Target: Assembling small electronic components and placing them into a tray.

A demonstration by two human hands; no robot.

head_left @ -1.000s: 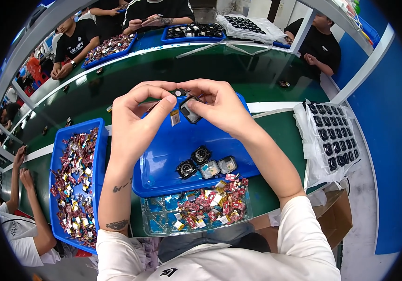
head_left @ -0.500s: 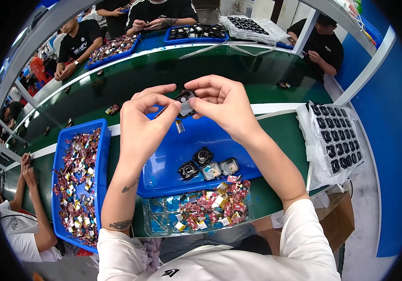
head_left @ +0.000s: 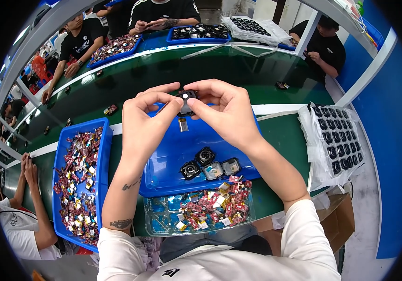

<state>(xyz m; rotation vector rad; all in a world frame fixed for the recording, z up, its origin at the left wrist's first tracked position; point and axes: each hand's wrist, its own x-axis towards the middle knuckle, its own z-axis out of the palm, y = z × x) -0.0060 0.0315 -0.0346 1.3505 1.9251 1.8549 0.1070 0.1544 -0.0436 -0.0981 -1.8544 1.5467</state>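
Note:
Above the far edge of a blue tray (head_left: 163, 159), both my hands hold a small black square housing (head_left: 185, 107) with a grey inner face. My left hand (head_left: 147, 117) pinches its left side, thumb on the face. My right hand (head_left: 226, 110) grips the right side, its thumb pressing the face too. A small silver battery cell (head_left: 183, 125) with a yellowish end hangs just below the housing; how it is attached is hidden. In the tray lie several similar housings, two showing black round fronts (head_left: 205, 156) and two showing grey insides (head_left: 213, 171).
Nearest me, a clear plastic tray (head_left: 156, 227) holds red circuit boards with battery cells (head_left: 217, 206). A blue bin (head_left: 102, 187) of similar parts stands left. At right is a white-wrapped tray of black housings (head_left: 339, 136). Beyond runs a green belt (head_left: 229, 70) with co-workers around it.
The housing has turned slightly between my fingers, and my right thumb has moved onto its face beside the left one. Across the belt at far left, a co-worker's arm has reached down toward the belt.

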